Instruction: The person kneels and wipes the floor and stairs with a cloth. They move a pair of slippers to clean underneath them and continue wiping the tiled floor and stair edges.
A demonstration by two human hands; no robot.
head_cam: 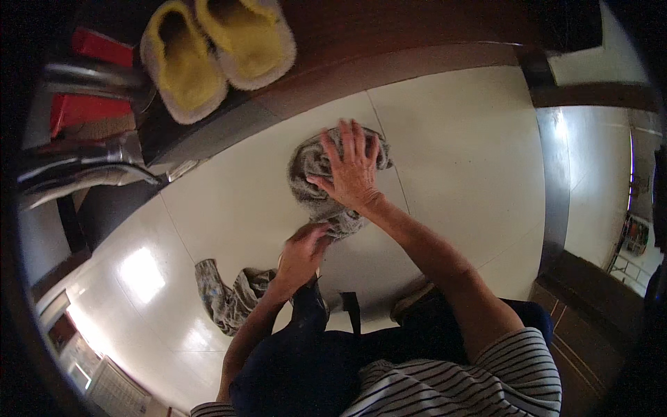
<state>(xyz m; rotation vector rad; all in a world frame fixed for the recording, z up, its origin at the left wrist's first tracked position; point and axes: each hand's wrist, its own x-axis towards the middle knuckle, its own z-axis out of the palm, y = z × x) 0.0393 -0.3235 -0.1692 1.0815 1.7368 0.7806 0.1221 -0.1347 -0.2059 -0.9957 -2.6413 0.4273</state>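
A bunched grey-brown cloth lies on the pale tiled floor in front of me. My right hand rests flat on top of it, its fingers spread. At the near end of the same cloth, my left hand has its fingertips at the edge; whether they pinch the fabric cannot be made out. A second crumpled cloth of similar colour lies on the floor to the left, partly hidden behind my left forearm.
A pair of yellow fuzzy slippers sits on a dark wooden ledge at the upper left. Red objects and shiny dark shoes or boots are beside them. A wooden frame borders the floor at right.
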